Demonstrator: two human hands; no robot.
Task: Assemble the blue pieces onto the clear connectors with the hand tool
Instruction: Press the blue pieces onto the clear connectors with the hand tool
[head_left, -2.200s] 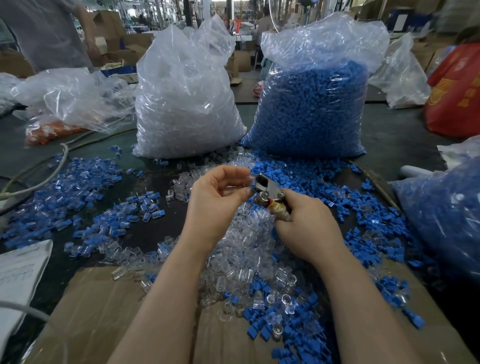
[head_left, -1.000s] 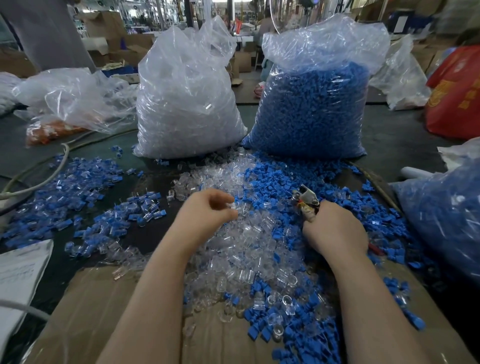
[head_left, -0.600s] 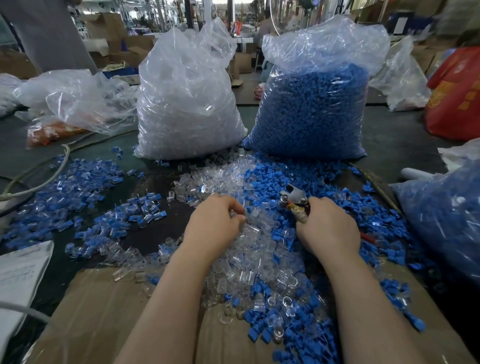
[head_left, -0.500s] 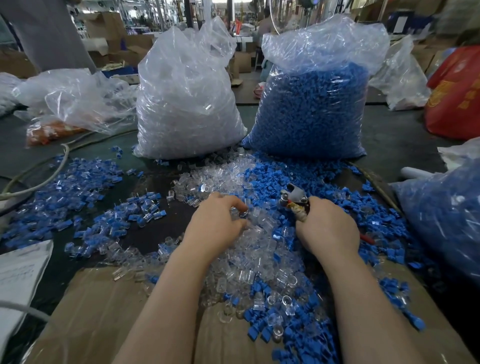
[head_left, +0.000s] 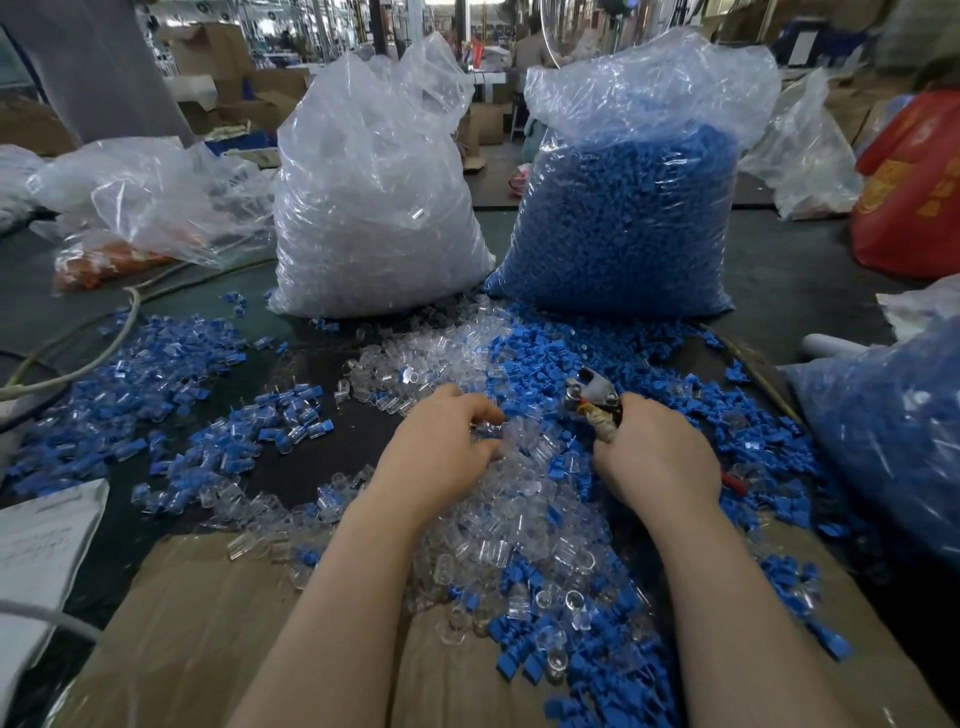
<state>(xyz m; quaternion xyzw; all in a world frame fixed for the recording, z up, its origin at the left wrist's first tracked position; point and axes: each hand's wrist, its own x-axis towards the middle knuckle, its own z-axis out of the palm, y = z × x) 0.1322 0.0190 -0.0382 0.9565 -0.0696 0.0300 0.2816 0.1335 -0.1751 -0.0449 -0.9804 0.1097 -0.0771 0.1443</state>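
A dark work table (head_left: 810, 280) carries everything, and the tall bag of blue pieces (head_left: 623, 218) standing at its far middle serves as the landmark. Just to the left of that bag, nearly touching it, stands an equally tall bag of clear connectors (head_left: 374, 208); further left lies a crumpled clear bag (head_left: 145, 192) with something orange beneath it, and to the right of the landmark, near the table edge, sits a red bag (head_left: 919, 192), with another blue-filled bag (head_left: 893, 431) nearer the person. A sheet of cardboard (head_left: 197, 634) covers the near edge of the table, in front of the landmark. Spilling from the foot of the blue bag toward the person is a loose heap of blue pieces (head_left: 550, 353), mixed on its left with a heap of clear connectors (head_left: 519, 509) that runs onto the cardboard. Well to the left of the landmark lies a spread of assembled blue-and-clear parts (head_left: 130, 384). In front of the landmark, the left hand (head_left: 441, 452) rests on the clear heap with its fingers curled down among the connectors; whether they pinch one cannot be told. Beside it, the right hand (head_left: 654, 457) is wrapped around the hand tool (head_left: 592, 397), whose metal head points toward the blue bag.
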